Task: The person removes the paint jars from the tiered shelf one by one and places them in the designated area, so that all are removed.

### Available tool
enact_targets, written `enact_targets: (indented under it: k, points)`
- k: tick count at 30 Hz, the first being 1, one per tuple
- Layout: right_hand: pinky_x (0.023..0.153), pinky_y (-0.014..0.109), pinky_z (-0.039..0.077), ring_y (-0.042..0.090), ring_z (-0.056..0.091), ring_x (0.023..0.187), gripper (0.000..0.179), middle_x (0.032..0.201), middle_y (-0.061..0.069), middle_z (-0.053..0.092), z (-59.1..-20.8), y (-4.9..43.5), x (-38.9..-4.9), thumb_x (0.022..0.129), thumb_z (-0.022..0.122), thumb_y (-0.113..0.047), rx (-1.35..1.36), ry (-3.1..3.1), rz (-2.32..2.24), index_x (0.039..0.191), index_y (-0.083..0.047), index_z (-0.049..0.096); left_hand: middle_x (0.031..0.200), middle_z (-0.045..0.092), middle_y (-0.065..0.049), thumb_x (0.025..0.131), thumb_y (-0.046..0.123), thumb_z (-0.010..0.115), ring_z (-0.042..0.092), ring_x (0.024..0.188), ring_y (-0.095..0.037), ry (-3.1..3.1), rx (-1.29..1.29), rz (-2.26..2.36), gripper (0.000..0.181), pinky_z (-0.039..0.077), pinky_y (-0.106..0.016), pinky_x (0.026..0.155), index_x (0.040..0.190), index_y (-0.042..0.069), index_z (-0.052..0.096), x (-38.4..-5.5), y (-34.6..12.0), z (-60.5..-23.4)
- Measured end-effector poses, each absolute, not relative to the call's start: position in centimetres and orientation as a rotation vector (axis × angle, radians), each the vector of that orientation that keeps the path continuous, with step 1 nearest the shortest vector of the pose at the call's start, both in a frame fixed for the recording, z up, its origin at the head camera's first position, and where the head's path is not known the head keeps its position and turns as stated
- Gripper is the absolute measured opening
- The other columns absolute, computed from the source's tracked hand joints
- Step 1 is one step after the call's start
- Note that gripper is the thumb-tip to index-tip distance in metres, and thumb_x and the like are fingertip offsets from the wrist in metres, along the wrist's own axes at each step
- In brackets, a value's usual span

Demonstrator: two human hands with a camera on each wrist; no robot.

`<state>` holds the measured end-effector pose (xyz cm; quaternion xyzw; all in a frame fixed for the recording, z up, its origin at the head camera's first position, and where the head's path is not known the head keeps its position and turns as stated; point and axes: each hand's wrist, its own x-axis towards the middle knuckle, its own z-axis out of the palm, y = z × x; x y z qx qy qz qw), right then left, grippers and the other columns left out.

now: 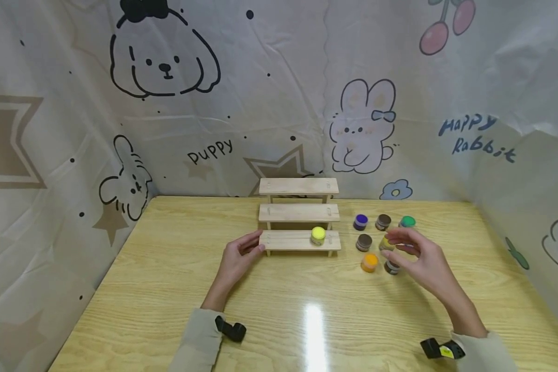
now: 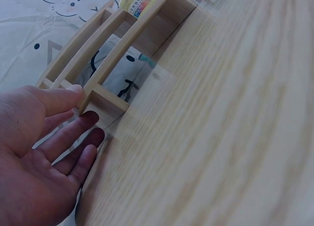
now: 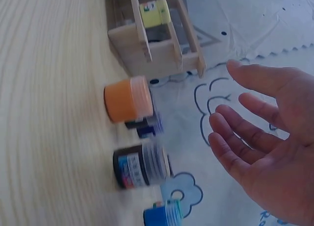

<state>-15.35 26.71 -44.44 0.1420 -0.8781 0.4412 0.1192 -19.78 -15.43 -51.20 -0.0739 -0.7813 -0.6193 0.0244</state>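
Note:
A small three-tier wooden shelf (image 1: 288, 241) stands at the back of the table. A paint jar with a bright yellow lid (image 1: 318, 235) sits toward the right of its lowest tier. My left hand (image 1: 239, 258) holds the left end of that tier, thumb and index finger at its edges. My right hand (image 1: 420, 261) is over the group of paint jars, fingers spread and slightly bent, with nothing between them. Below and beside it are an orange jar (image 1: 369, 262), a black jar (image 1: 392, 266) and another yellow jar (image 1: 386, 243), partly hidden by the fingers.
Further back in the group are a purple jar (image 1: 360, 222), a brown-lidded jar (image 1: 383, 222) and a green-lidded jar (image 1: 407, 221). A grey-brown-lidded jar (image 1: 364, 242) is nearest the shelf. A printed cloth (image 1: 269, 103) hangs behind and beside the table (image 1: 181, 232).

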Motion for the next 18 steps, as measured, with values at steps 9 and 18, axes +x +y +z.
enact_targets:
  k: [9,18]
  points:
    - [0.095,0.016,0.052,0.029,0.063,0.112,0.044,0.126,0.013,0.065,-43.3,23.5,-16.9,0.093,0.078,-0.008,0.527,-2.494,1.403,0.133,-0.005,0.062,0.136,0.064,-0.02,0.097,0.007,0.072,0.063,0.122,-0.036,-2.391,-0.236,-1.926,0.043,0.055,-0.029,0.095,0.139,0.0,0.063,-19.7,-15.4,-51.0]
    - [0.096,0.027,0.055,0.034,0.062,0.113,0.043,0.127,0.013,0.065,-43.2,20.8,-18.6,0.093,0.078,-0.011,0.534,-2.465,1.499,0.132,-0.001,0.062,0.135,0.066,-0.017,0.098,0.008,0.072,0.064,0.122,-0.032,-2.421,-0.215,-1.907,0.042,0.055,-0.028,0.095,0.139,0.002,0.064,-19.8,-15.4,-51.3]
